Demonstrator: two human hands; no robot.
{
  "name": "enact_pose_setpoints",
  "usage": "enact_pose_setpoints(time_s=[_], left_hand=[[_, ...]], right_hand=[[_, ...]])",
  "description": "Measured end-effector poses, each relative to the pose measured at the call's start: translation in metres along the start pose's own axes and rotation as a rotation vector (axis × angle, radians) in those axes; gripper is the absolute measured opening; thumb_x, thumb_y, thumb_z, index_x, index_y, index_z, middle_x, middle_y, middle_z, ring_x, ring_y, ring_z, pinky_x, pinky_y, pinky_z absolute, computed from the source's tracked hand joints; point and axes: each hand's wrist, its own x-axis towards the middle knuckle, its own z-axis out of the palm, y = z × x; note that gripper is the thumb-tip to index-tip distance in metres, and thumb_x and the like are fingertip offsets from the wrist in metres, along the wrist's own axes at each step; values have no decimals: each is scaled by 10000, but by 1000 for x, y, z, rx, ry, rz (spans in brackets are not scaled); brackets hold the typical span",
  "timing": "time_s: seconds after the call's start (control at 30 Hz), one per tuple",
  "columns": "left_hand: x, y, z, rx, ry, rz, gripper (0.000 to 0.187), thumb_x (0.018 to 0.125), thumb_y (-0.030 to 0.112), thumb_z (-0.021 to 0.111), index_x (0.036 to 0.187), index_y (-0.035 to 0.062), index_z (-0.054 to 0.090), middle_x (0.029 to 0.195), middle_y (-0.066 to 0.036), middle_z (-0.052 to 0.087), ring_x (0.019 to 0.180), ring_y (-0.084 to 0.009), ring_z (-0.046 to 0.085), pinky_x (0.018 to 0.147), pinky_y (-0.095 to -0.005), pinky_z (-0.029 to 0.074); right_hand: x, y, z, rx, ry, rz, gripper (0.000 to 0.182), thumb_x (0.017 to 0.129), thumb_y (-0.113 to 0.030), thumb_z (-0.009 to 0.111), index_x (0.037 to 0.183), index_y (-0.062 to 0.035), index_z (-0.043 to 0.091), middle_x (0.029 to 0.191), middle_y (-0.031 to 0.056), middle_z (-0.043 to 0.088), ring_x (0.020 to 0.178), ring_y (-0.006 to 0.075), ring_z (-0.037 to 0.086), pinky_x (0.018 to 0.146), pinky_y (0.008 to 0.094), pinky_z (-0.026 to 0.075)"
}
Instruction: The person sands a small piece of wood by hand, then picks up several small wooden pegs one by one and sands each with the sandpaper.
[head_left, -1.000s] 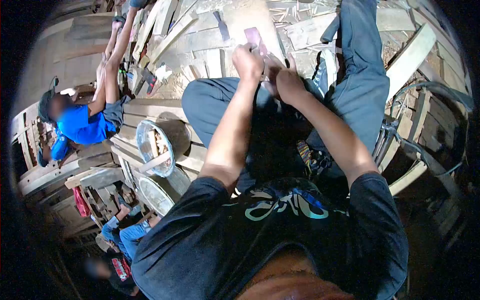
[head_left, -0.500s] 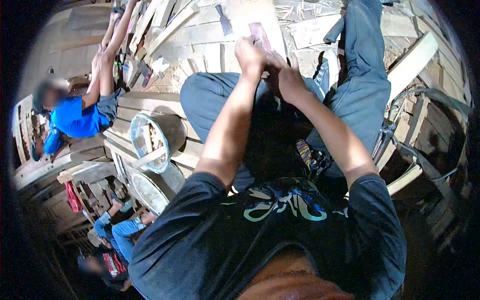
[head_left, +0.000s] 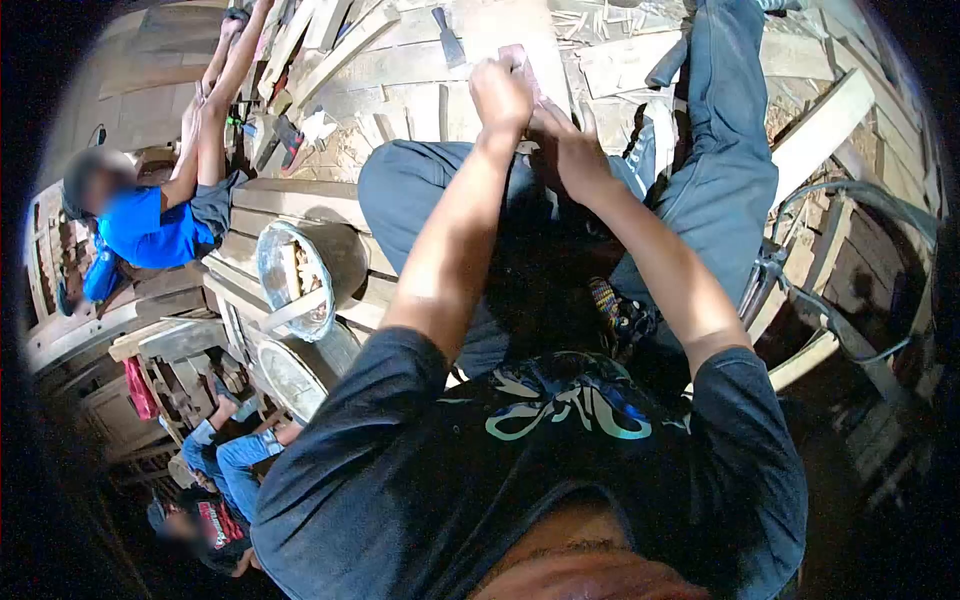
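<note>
A flat, narrow reddish piece [head_left: 530, 84] lies on a pale board [head_left: 535, 25] in front of my crossed leg. My left hand [head_left: 502, 98] is closed and rests over the far part of this piece. What its fingers grip is hidden from above. At the near end of the piece, my right hand [head_left: 572, 155] holds it, with some fingers stretched forward along its side. A dark flat-bladed tool [head_left: 448, 40] lies just left of the board.
Thin wood offcuts [head_left: 600, 20] and planks [head_left: 630, 62] surround the board. Two buckets [head_left: 330, 265] stand to my left, the upper one holding wood scraps. A person in blue [head_left: 150, 230] and another in jeans [head_left: 240, 465] sit at left. A dark strap [head_left: 870, 190] lies at right.
My left hand has slid slightly forward along the reddish piece, covering more of its far end. The right hand has barely moved, and the view has shifted a little.
</note>
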Motion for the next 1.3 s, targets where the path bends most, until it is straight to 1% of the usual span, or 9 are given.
enact_pose_setpoints(time_s=[0.17,0.27,0.33,0.43,0.53,0.7,0.83,1.13,1.3], left_hand=[[81,-24,19,-103,-22,-222,241,813,122,648,1018,34,740,894,-226,704,842,-356,686,792,-407,539],[89,-23,-4,-1065,-107,-508,341,914,102,594,1229,-29,599,970,-125,646,805,-199,607,719,-297,518],[80,-32,-43,-1817,-563,-700,320,953,94,564,1247,-33,560,969,-117,625,833,-190,596,706,-310,503],[48,-12,-88,-2030,-564,-652,317,970,135,567,1262,14,542,951,-97,609,845,-185,589,699,-308,495],[22,-6,-106,-2015,-415,-591,271,971,135,567,1224,36,564,964,-92,603,888,-199,596,717,-310,503],[16,7,-118,-1598,-290,-266,297,929,7,557,1226,20,578,984,-68,633,886,-155,632,779,-314,535],[26,13,-115,-1630,-362,-397,241,939,-10,560,1179,-11,586,954,-88,668,824,-154,668,613,-307,597],[23,-3,-113,-1482,-130,-434,198,954,131,653,1114,16,665,897,-55,705,750,-89,625,674,-203,486],[13,18,-115,-1543,-513,-336,188,948,107,650,1099,-2,673,912,-61,690,741,-116,633,656,-258,541]], right_hand=[[7,-3,-9,-69,-4,-3,497,883,-346,578,1314,-98,578,1369,91,587,1320,228,515,1079,657,316],[4,8,-6,-89,32,-62,546,856,-267,607,1363,-82,526,1431,88,528,1371,224,452,1110,655,258],[3,3,-22,6,-59,-60,553,863,-224,606,1378,-49,505,1475,144,463,1431,264,361,1131,662,197],[16,-15,-47,146,-176,61,503,906,-191,586,1374,-27,503,1478,173,446,1430,311,346,1152,628,178],[36,-23,-68,329,-149,169,464,923,-226,596,1342,-36,534,1455,179,471,1401,324,379,1149,601,187],[69,-49,-97,976,280,290,374,985,-152,602,1307,14,506,1043,122,658,986,182,650,884,336,521],[88,-72,-110,1007,287,354,364,954,-68,632,1289,7,510,1029,90,656,857,124,652,738,273,550],[87,-66,-100,1165,392,490,166,984,-34,567,1118,36,636,873,72,704,715,84,630,649,227,519],[82,-67,-100,1146,417,457,152,1004,-103,573,1056,10,660,823,19,669,745,67,591,682,223,476]])
